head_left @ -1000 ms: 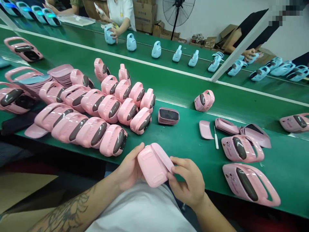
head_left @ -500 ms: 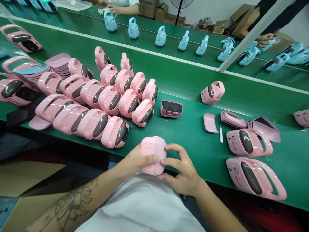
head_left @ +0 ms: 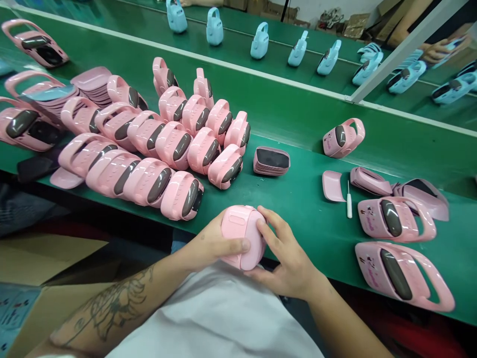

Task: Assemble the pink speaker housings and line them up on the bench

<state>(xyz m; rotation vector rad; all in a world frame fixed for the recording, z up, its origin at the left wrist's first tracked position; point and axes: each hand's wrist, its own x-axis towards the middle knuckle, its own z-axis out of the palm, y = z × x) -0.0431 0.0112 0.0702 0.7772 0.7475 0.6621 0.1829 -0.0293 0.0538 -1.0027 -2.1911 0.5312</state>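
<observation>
Close to my body, at the bench's front edge, is a rounded pink plastic casing [head_left: 242,228]. My left hand [head_left: 210,242] is closed around its left side, thumb lying across the front. On the right side, my right hand [head_left: 288,253] grips the casing's rim with bent fingers. The underside and the fingers behind it are hidden. A white-handled screwdriver [head_left: 349,205] lies to the right, beside a curved pink panel [head_left: 333,186]. Straight ahead stands a stack of pink panels with dark faces [head_left: 271,161].
Rows of pink handled casings [head_left: 147,180] with dark windows fill the left of the green bench [head_left: 298,219]. Printed pink casings [head_left: 404,276] lie at right. Behind a white rail, blue casings [head_left: 259,41] line another bench, where a co-worker's hands [head_left: 443,52] hold a blue part.
My right fingers have shifted from a small hole on the casing's right side to grip its upper right rim. The casing has turned slightly, and the view has tilted down.
</observation>
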